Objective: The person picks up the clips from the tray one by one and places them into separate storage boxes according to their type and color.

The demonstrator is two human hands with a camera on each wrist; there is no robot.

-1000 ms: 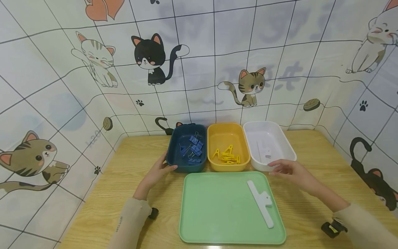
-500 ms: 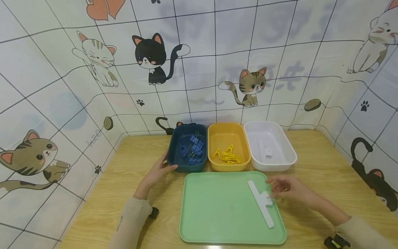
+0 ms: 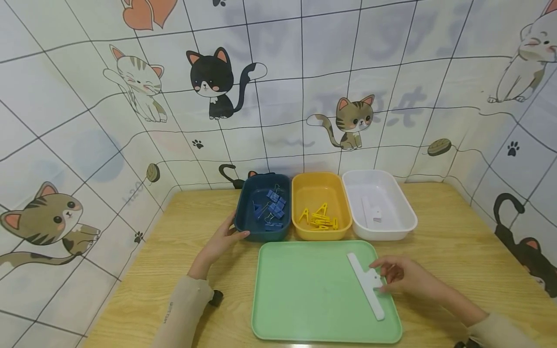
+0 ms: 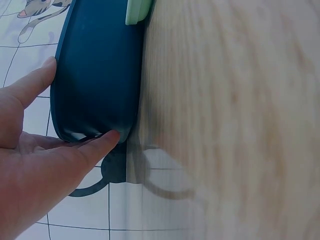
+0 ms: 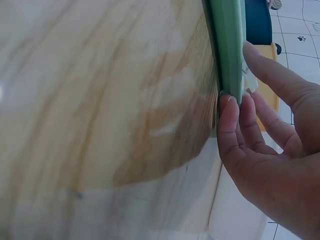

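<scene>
My left hand [image 3: 219, 241] touches the near left corner of a dark blue bin [image 3: 241, 212], its thumb at the front and its fingers along the side. The left wrist view shows those fingers fairly straight against the bin [image 4: 100, 65]. On a green tray [image 3: 304, 290] lies a long white bag clip [image 3: 364, 285], slanted near the right edge. My right hand [image 3: 406, 278] is at the clip's handle, with thumb and forefinger on either side of it. Whether they press on it is hard to see. In the right wrist view, the fingertips are by the tray's rim [image 5: 230, 55].
Blue binder clips [image 3: 275, 208] lie in the dark blue bin. A yellow bin [image 3: 319, 183] holds several yellow clothespins [image 3: 319, 221]. To its right stands a white bin [image 3: 374, 186] with a white clip [image 3: 370, 212] inside. A wall covering with printed cats [image 3: 211, 79] rises behind the wooden table [image 3: 143, 280].
My right hand has come from the white bin's front edge towards me, to the white bag clip on the tray. My left hand stays at the dark blue bin.
</scene>
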